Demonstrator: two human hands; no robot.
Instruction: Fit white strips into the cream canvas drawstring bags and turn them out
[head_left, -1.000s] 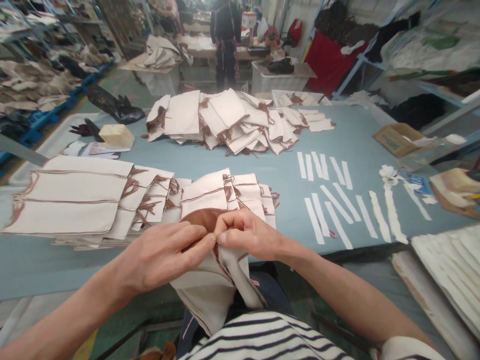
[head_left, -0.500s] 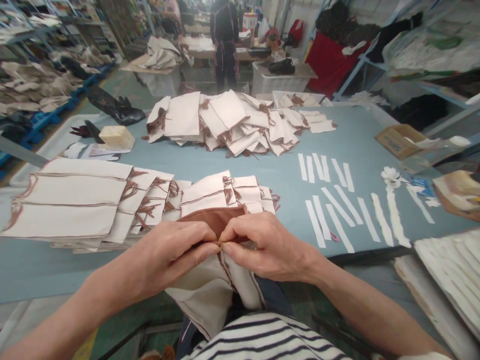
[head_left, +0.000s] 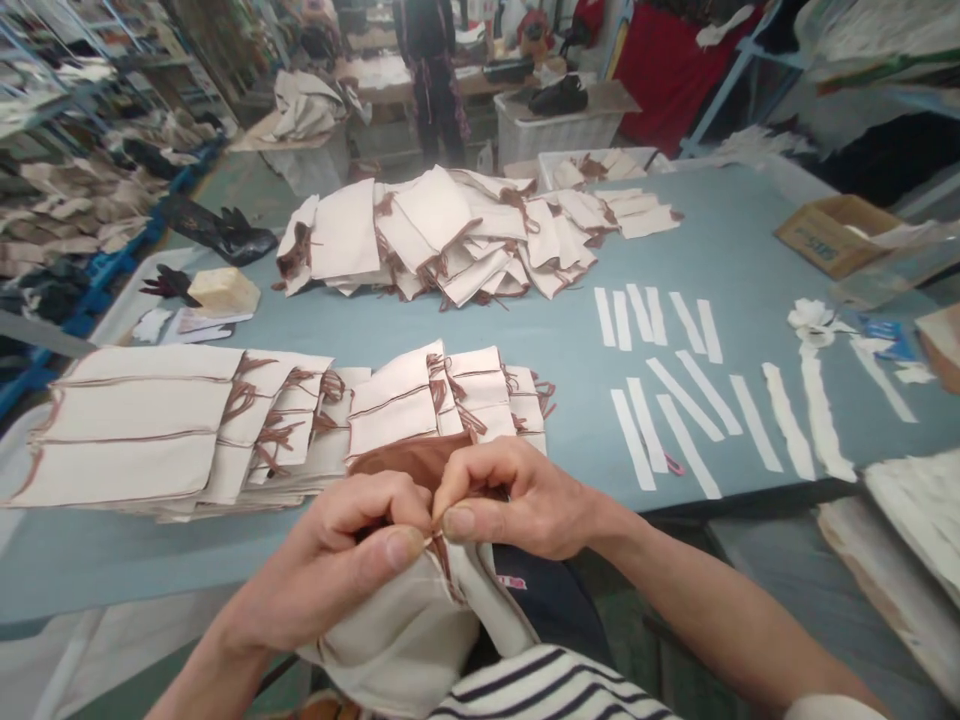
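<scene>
A cream fabric piece with brown edging and a brown inner side hangs between my hands, over my lap at the table's front edge. My left hand pinches its edge between thumb and bent fingers. Right beside it, my right hand pinches the same edge, the fingertips of both hands almost touching. What lies exactly between the fingertips is hidden. Just beyond my hands, cream fabric pieces with brown seams and loose brown threads lie in overlapping stacks.
A heaped pile of similar cream pieces lies at the back of the blue-grey table. White strips are spread at the right, near a cardboard box. A yellowish block sits at the left. A person stands far behind.
Both hands keep their pinch on the fabric edge. My left thumb has lifted and spread a little, and the fabric below hangs fuller. The camera view has tilted down slightly.
</scene>
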